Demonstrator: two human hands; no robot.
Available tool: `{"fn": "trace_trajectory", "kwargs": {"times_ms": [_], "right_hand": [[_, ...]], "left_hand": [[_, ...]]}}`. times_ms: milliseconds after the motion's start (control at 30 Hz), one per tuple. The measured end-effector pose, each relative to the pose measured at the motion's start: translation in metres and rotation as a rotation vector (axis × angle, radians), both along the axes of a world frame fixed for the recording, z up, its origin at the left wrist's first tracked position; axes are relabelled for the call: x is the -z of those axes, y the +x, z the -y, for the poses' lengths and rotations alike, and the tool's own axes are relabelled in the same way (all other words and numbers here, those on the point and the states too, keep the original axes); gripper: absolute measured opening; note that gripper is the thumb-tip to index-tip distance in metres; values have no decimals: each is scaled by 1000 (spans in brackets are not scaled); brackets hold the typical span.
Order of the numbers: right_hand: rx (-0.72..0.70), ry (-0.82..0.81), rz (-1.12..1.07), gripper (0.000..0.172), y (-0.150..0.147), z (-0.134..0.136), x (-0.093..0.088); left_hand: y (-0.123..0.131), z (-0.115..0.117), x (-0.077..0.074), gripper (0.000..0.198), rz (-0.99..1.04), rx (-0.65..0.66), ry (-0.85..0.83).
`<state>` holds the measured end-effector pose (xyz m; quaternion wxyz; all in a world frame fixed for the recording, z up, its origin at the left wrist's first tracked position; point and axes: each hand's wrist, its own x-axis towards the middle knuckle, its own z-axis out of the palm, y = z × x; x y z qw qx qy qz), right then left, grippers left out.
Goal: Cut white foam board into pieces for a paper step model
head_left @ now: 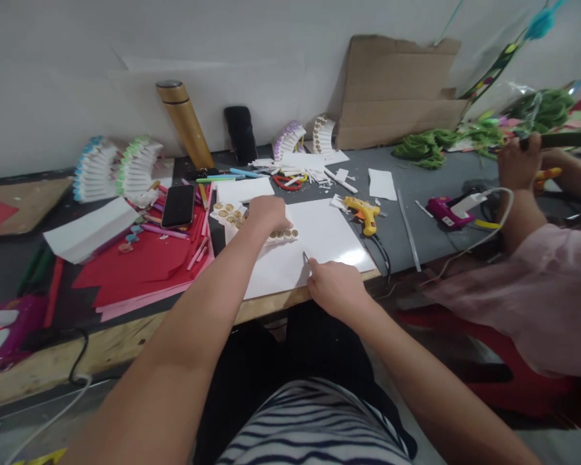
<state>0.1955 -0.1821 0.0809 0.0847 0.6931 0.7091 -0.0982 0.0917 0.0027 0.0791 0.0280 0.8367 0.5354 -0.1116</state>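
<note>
My left hand has its fingers bent down against a curved white paper piece set with gold-brown round ends, and covers its middle. This piece lies on a glossy white sheet near the table edge. In my right hand, closed just above the sheet's front part, is a thin pointed tool; only its dark tip shows, directed toward the paper piece. A second cluster of gold-brown round ends sits left of my left hand. Right of the sheet lies a yellow glue gun with a dark cord.
Red paper sheets and a phone lie left. Behind stand a gold flask, white paper fans and cardboard. White scraps and scissors lie mid-table. A co-worker's hands are at right, near a purple power strip.
</note>
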Motion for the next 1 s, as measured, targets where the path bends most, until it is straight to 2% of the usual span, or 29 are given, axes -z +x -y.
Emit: {"fn": "trace_trajectory", "kwargs": {"times_ms": [300,733,1000], "right_hand": [[-6,-11,4,40,-2,12,-1],[22,1,15,46,-2,36,7],[33,27,-9,50,-2,48,9]], "left_hand": [[0,0,0,57,-3,-16,14],[0,-4,2,59,-5,-8,12],[1,-2,-1,55,6,-24,-4]]}}
